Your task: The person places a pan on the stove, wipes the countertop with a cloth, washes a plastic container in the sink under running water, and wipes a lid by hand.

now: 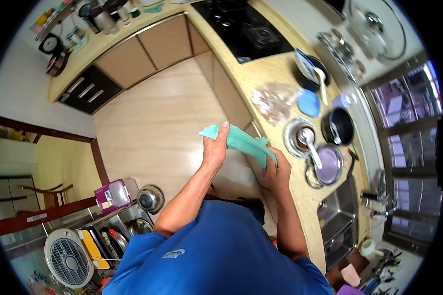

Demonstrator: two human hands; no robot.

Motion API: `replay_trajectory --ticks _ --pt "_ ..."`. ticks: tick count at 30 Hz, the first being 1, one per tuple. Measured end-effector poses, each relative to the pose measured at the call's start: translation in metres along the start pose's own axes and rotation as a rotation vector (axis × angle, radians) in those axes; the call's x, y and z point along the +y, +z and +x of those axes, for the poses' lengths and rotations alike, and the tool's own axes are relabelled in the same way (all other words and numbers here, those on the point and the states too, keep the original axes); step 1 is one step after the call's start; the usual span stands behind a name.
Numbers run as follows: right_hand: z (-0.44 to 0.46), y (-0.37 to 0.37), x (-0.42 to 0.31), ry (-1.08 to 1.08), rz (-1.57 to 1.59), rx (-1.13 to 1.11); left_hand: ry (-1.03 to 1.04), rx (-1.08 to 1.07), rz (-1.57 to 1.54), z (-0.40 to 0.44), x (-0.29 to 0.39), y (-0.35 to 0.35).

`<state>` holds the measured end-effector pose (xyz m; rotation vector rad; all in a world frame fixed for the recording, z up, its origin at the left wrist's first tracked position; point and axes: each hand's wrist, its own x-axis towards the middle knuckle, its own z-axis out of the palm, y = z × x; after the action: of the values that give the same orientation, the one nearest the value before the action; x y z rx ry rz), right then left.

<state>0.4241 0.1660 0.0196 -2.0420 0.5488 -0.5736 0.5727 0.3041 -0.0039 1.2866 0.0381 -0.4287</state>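
Cloth [243,142] is grasped near its ends by my left hand [214,151] and right hand [279,173]; its ragged edge might tear if I pull too hard.

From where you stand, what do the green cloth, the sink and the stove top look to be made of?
Green cloth: probably thin fabric, matte, with soft folds and a ragged end.
Sink: likely stainless steel, grey with a metallic sheen.
Stove top: glossy black, perhaps glass, judging by its smooth, shiny face.
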Motion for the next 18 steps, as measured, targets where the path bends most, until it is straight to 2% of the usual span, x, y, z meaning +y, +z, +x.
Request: replay_trajectory --ticks 1,3,4,5,6,7,10,11,12,13,15,16,17,18 --pt "0.010 0.019 -0.008 -0.063 -0.016 -0.071 0.012 0.021 0.001 0.014 0.013 -0.021" --pt "0.033 0.051 -0.028 -0.078 0.052 -0.140 -0.025 -0.078 -0.247 0.040 0.043 -0.057" --pt "0.046 0.064 -0.038 0.107 0.206 -0.239 -0.112 -0.143 -0.347 0.051 0.058 -0.073" --pt "0.058 0.075 -0.048 0.301 0.354 -0.337 -0.109 -0.132 -0.348 0.058 0.073 -0.084" --pt "0.075 0.097 -0.046 0.190 0.377 -0.320 -0.196 -0.221 -0.422 0.067 0.088 -0.090" --pt "0.093 0.121 -0.049 0.186 0.375 -0.326 -0.281 -0.312 -0.496 0.079 0.098 -0.095" --pt "0.141 0.190 -0.067 0.126 0.666 -0.179 -0.357 -0.340 -0.590 0.114 0.106 -0.105" --pt "0.157 0.210 -0.070 0.333 0.869 -0.308 -0.347 -0.327 -0.587 0.129 0.106 -0.108" --pt "0.174 0.228 -0.073 0.543 1.067 -0.446 -0.333 -0.195 -0.566 0.145 0.106 -0.109" --pt "0.192 0.243 -0.078 0.537 1.077 -0.470 -0.314 -0.061 -0.545 0.165 0.108 -0.112" --pt "0.228 0.269 -0.089 0.109 0.522 -0.566 -0.239 0.028 -0.533 0.205 0.122 -0.126" --pt "0.250 0.286 -0.099 0.034 0.458 -0.464 -0.115 0.097 -0.419 0.226 0.127 -0.138" --pt "0.273 0.301 -0.104 0.023 0.477 -0.491 0.010 0.166 -0.302 0.249 0.135 -0.149" --pt "0.290 0.312 -0.109 0.045 0.361 -0.538 0.020 0.198 -0.294 0.264 0.146 -0.159"
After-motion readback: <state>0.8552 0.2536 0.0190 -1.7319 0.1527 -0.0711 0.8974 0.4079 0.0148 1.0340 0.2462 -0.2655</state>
